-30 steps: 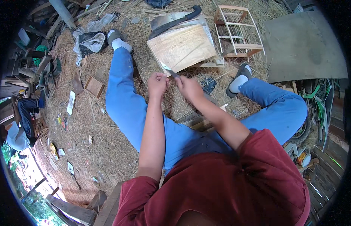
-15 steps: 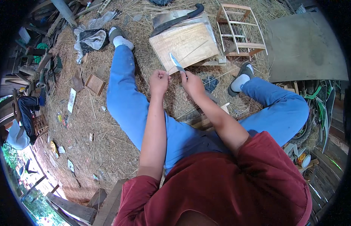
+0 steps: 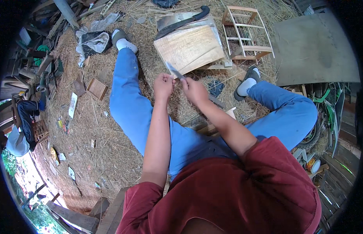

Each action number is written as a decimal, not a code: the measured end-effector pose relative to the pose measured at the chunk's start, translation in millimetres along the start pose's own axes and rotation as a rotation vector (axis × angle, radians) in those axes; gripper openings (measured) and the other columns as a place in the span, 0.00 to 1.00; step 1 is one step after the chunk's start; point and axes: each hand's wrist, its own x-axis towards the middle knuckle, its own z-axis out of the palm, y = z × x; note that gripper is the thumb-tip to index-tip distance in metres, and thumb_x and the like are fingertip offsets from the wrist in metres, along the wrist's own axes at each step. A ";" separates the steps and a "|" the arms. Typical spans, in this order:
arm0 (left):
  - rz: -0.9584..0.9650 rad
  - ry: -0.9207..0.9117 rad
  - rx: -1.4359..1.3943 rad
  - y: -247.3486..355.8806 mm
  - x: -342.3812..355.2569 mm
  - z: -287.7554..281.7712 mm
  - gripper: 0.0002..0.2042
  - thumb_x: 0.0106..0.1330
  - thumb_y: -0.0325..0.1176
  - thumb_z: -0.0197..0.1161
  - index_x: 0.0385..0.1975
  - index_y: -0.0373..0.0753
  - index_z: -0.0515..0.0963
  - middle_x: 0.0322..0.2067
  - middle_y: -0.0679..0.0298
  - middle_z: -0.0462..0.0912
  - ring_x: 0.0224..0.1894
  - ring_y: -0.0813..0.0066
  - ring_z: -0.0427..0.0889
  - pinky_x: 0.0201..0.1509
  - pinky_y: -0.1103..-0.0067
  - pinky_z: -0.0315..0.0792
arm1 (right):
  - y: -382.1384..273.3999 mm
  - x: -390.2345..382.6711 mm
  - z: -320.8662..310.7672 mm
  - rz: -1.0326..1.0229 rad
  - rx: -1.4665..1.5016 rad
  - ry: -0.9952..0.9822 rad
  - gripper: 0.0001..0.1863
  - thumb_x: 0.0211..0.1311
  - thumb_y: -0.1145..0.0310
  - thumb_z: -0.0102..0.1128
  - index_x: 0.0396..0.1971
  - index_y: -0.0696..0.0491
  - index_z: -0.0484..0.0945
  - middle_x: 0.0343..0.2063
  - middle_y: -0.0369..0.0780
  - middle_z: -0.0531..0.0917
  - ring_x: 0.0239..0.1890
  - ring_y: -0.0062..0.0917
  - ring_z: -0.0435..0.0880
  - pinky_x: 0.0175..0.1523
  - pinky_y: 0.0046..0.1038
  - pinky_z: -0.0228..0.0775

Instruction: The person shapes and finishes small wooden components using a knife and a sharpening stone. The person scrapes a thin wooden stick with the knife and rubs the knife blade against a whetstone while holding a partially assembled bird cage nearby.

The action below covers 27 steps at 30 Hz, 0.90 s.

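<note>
My left hand [image 3: 164, 85] is closed in a pinch on a thin wooden strip, close to the near edge of a pale wooden board [image 3: 191, 48]. Most of the strip between my fingers is too fine to make out. Wrapped round the handle of a knife [image 3: 175, 71], my right hand [image 3: 195, 91] is just right of the left. The blade points up and left, crossing just above the left fingertips and over the board's near corner. A dark machete [image 3: 181, 25] with a curved handle lies along the board's far edge.
A slatted wooden frame [image 3: 247, 33] stands right of the board, beside a large grey sheet [image 3: 316, 48]. My legs spread either side. Left lie a small wooden tray [image 3: 97, 88] and a black-and-clear plastic bag [image 3: 95, 42]. Straw and shavings cover the ground; a person [image 3: 23, 124] is far left.
The knife has shifted slightly left and its blade has turned, lying nearer the left fingertips. My right hand has moved a little left and down. The left hand stays nearly in place.
</note>
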 end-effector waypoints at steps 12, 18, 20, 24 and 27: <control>-0.017 -0.009 -0.091 7.3 -3.7 6.7 0.05 0.72 0.28 0.62 0.35 0.35 0.75 0.26 0.62 0.83 0.26 0.78 0.80 0.30 0.80 0.77 | 15.8 21.6 -2.7 0.078 0.065 0.174 0.22 0.74 0.50 0.50 0.34 0.55 0.82 0.26 0.55 0.83 0.33 0.55 0.83 0.39 0.50 0.76; 0.028 -0.016 -0.029 3.9 -1.6 3.7 0.05 0.72 0.28 0.62 0.35 0.35 0.76 0.26 0.63 0.82 0.26 0.79 0.79 0.30 0.80 0.76 | 9.3 5.1 2.8 -0.045 -0.012 0.061 0.21 0.74 0.51 0.50 0.37 0.54 0.83 0.27 0.54 0.84 0.32 0.54 0.84 0.39 0.51 0.75; 0.037 -0.015 -0.039 1.7 -0.4 4.7 0.05 0.72 0.28 0.62 0.35 0.35 0.76 0.26 0.63 0.82 0.25 0.79 0.79 0.29 0.81 0.76 | 15.1 21.9 -9.9 0.077 0.093 0.090 0.22 0.74 0.50 0.50 0.37 0.54 0.82 0.27 0.54 0.84 0.32 0.55 0.84 0.39 0.52 0.75; 0.049 -0.014 -0.019 -7.2 2.1 -1.6 0.05 0.72 0.27 0.62 0.34 0.35 0.75 0.26 0.64 0.82 0.25 0.79 0.79 0.29 0.80 0.75 | -2.4 -2.8 -3.8 0.034 -0.017 -0.063 0.23 0.75 0.49 0.46 0.37 0.53 0.83 0.29 0.53 0.85 0.34 0.55 0.85 0.41 0.53 0.76; 0.035 -0.032 -0.039 -1.5 1.1 2.6 0.04 0.72 0.27 0.62 0.34 0.36 0.75 0.26 0.64 0.82 0.25 0.79 0.79 0.30 0.80 0.75 | 4.2 5.2 -12.2 -0.018 -0.110 -0.102 0.23 0.75 0.49 0.46 0.37 0.52 0.83 0.30 0.53 0.85 0.34 0.54 0.85 0.41 0.53 0.77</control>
